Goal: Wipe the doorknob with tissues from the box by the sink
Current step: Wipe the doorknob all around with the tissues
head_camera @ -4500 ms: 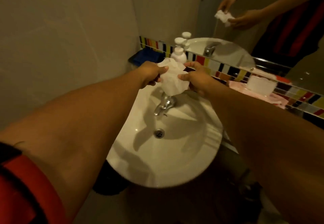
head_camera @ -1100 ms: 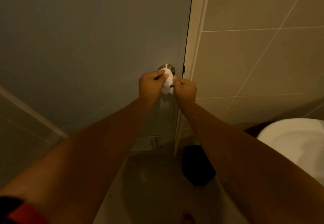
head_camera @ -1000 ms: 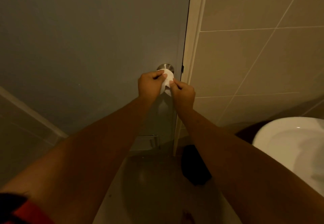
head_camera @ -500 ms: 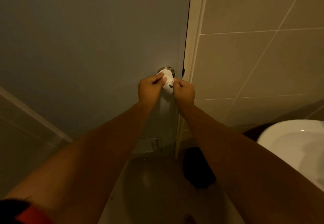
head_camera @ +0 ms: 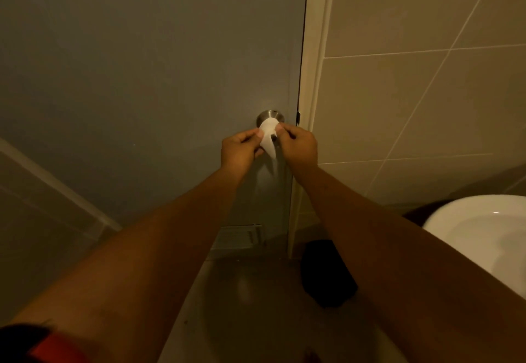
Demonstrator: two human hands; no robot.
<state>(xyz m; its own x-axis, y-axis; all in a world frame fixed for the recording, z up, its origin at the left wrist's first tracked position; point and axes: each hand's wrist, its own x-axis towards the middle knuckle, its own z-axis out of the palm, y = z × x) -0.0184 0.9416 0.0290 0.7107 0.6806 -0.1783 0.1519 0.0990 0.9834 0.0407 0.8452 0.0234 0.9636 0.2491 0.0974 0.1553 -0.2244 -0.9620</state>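
Both the left hand and the right hand pinch the tissue, which seems draped over the doorknob; better pull it alternately toward 9 and 3 o'clock, keeping it taut.

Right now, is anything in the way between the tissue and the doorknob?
Nothing visible. The tissue, pinched between the left hand and right hand, already drapes over the front of the doorknob; only the knob's upper rim shows above it. Whether the tissue is pressed against the metal cannot be told.
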